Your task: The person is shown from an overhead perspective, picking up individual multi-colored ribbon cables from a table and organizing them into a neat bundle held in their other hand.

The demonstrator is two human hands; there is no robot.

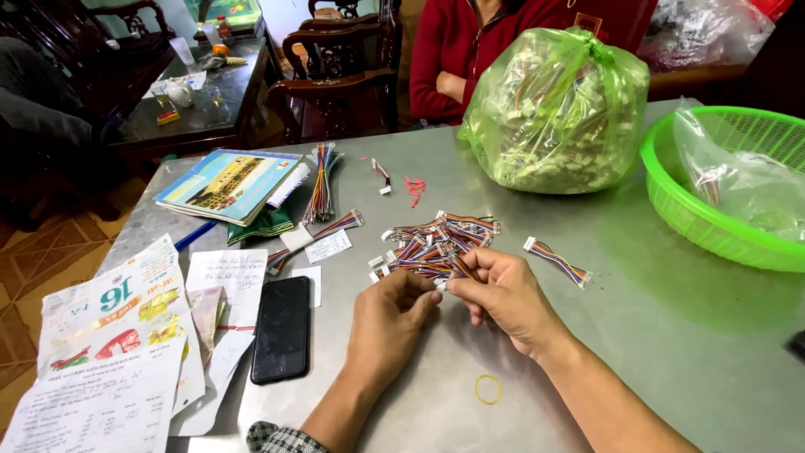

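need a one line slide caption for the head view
Left hand and right hand pinch short multicoloured wire harnesses on a steel table, green bag behind.

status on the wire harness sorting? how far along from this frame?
Done: one banded bundle and two smaller ones lie left of the work. In hand: both hands, left hand and right hand, pinch harnesses at the loose pile; one harness lies apart, a rubber band waits. Left: the tied green bag looks full, so early.
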